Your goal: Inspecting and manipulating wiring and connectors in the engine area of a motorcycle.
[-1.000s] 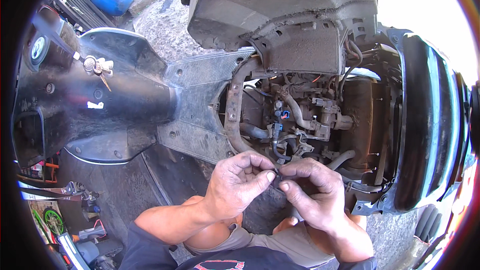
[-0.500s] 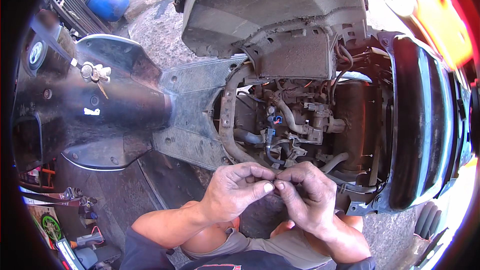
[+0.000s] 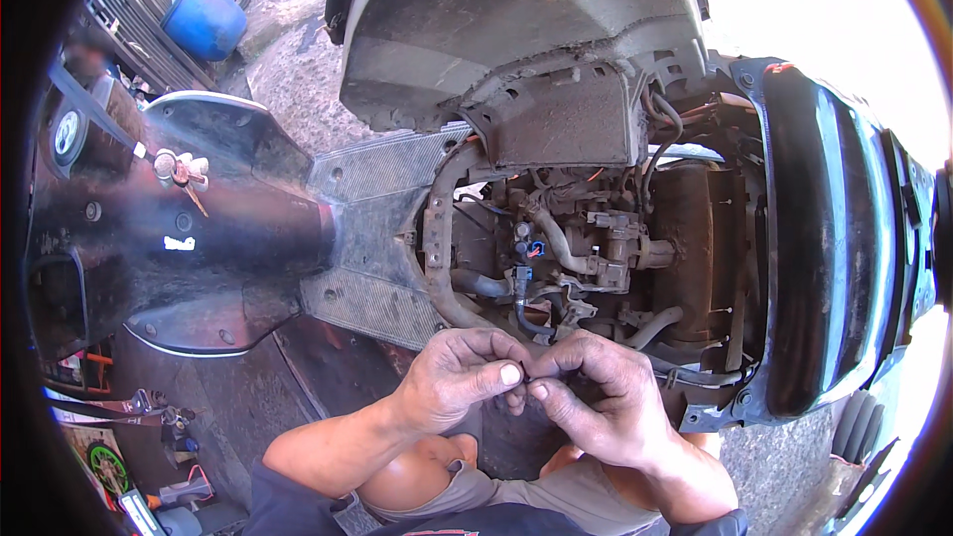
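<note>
Small dark part [image 3: 526,375] pinched between fingertips
Left hand [image 3: 459,379] and right hand [image 3: 606,395] meet on it, five o'clock from view centre; a light, steady pinch should guard against dropping it, with the exposed scooter engine [image 3: 613,250] at one o'clock.

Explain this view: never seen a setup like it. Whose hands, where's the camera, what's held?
There's no robot: it's a person's bare left hand and right hand. The camera is the left of two fisheyes worn on their head, looking down, so straight edges bend near the rim. In front of them is a scooter, its leg shield with keys at left and exposed engine parts nearer the middle. A blue barrel is on the ground at upper left. The fingertips of both hands pinch a tiny dark piece, too small to identify.
</note>
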{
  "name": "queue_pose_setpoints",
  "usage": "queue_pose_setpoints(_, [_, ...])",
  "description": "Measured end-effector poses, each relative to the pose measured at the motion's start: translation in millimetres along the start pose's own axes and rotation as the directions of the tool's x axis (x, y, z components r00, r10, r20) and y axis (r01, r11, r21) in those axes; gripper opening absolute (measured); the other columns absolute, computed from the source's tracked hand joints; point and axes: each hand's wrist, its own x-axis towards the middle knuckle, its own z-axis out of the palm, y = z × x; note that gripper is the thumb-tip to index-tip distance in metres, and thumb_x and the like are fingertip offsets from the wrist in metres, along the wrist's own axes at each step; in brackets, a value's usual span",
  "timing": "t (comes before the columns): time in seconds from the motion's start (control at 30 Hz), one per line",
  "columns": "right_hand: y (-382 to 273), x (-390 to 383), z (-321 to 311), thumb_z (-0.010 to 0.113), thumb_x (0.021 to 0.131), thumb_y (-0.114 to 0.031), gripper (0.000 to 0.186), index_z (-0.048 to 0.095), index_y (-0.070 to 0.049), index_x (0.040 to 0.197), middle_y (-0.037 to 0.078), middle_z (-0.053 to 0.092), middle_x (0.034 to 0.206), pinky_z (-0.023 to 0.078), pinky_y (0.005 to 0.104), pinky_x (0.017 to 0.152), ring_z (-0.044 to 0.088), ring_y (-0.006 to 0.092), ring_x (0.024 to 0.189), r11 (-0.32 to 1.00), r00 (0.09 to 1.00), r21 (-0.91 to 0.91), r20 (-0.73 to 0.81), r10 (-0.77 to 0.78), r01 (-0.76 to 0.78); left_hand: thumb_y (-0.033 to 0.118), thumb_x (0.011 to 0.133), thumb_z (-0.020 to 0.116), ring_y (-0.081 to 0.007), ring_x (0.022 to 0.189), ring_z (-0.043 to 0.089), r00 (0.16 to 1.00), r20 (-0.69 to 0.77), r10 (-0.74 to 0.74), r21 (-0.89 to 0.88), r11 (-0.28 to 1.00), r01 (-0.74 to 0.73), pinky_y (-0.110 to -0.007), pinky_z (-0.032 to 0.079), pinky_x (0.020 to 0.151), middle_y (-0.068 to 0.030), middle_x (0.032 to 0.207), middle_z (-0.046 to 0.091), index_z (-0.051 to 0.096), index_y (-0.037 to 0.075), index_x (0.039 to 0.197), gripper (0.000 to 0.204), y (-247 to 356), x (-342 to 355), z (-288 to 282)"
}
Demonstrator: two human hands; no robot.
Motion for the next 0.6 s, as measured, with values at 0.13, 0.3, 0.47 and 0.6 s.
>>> queue_pose_setpoints(0.13, [-3.7, 1.2, 2.7, 0.073, 0.093, -0.002, 0.029, 0.071, -0.001, 0.122, 0.013, 0.070, 0.099, 0.060, 0.0357, 0.072, 0.073, 0.0249, 0.082, 0.997, 1.000, -0.070, -0.019, -0.015, 0.014, 0.011, 0.098, 0.072, -0.0238, 0.086, 0.072, 0.999, 0.008, -0.042, -0.083, 0.996, 0.043, -0.037, 0.061, 0.076, -0.0185, 0.100, 0.072, 0.066, -0.009, 0.117, 0.028, -4.6, -0.1, -5.9])
queue_pose_setpoints(0.3, [1.3, -2.4, 4.6, 0.075, 0.092, -0.004, 0.027, 0.072, -0.001, 0.119, 0.013, 0.068, 0.094, 0.059, 0.0378, 0.068, 0.071, 0.0280, 0.079, 0.991, 0.997, -0.117, -0.040, -0.063, 0.058, 0.009, 0.099, 0.071, -0.0206, 0.085, 0.073, 0.990, 0.104, -0.096, -0.265, 0.957, 0.121, -0.036, 0.062, 0.077, -0.0164, 0.102, 0.074, 0.068, -0.006, 0.118, 0.024, -3.8, 2.6, -5.6])
queue_pose_setpoints(0.47, [6.8, -0.4, 1.2, 0.076, 0.091, -0.004, 0.020, 0.071, -0.002, 0.111, 0.013, 0.068, 0.091, 0.058, 0.0378, 0.065, 0.069, 0.0276, 0.075, 0.989, 0.991, -0.110, -0.082, -0.108, 0.099, 0.012, 0.098, 0.074, -0.0208, 0.083, 0.073, 0.991, 0.108, -0.082, -0.253, 0.962, 0.108, -0.037, 0.062, 0.077, -0.0167, 0.102, 0.074, 0.066, -0.007, 0.120, 0.030, -7.2, 7.0, -7.5])
queue_pose_setpoints(0.6, [11.8, 5.3, 0.4, 0.076, 0.091, -0.004, 0.018, 0.070, 0.000, 0.108, 0.013, 0.067, 0.089, 0.057, 0.0380, 0.065, 0.069, 0.0279, 0.074, 0.990, 0.986, -0.071, -0.104, -0.131, 0.124, 0.011, 0.096, 0.076, -0.0203, 0.083, 0.072, 0.998, 0.068, 0.014, -0.142, 0.990, -0.004, -0.036, 0.061, 0.077, -0.0158, 0.104, 0.073, 0.066, -0.007, 0.118, 0.030, -5.2, 11.9, -7.3])
